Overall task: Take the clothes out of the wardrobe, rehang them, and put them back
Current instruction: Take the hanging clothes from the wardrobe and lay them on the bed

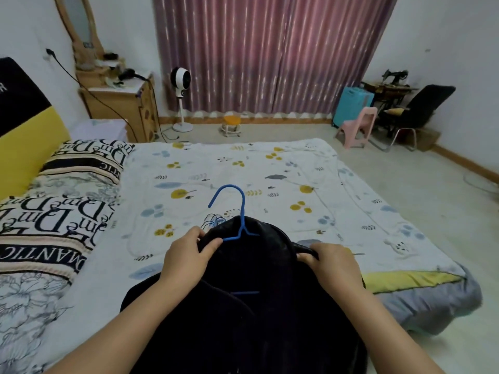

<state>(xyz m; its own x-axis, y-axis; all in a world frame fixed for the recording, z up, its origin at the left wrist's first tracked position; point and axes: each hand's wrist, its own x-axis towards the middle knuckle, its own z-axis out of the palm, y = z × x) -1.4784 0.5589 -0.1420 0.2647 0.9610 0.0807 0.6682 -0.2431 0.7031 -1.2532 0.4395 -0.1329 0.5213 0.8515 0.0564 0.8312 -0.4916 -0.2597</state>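
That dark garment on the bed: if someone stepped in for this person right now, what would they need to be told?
Left hand: grip on the dark garment near its collar, beside the blue hanger.
Right hand: grip on the garment's other shoulder.
The garment lies on the bed with the hanger partly inside it, hook sticking out. More hangers lie just behind.
Done: garment is out of the wardrobe.
Left: seat it on the hanger and put it back. The wardrobe is out of view.
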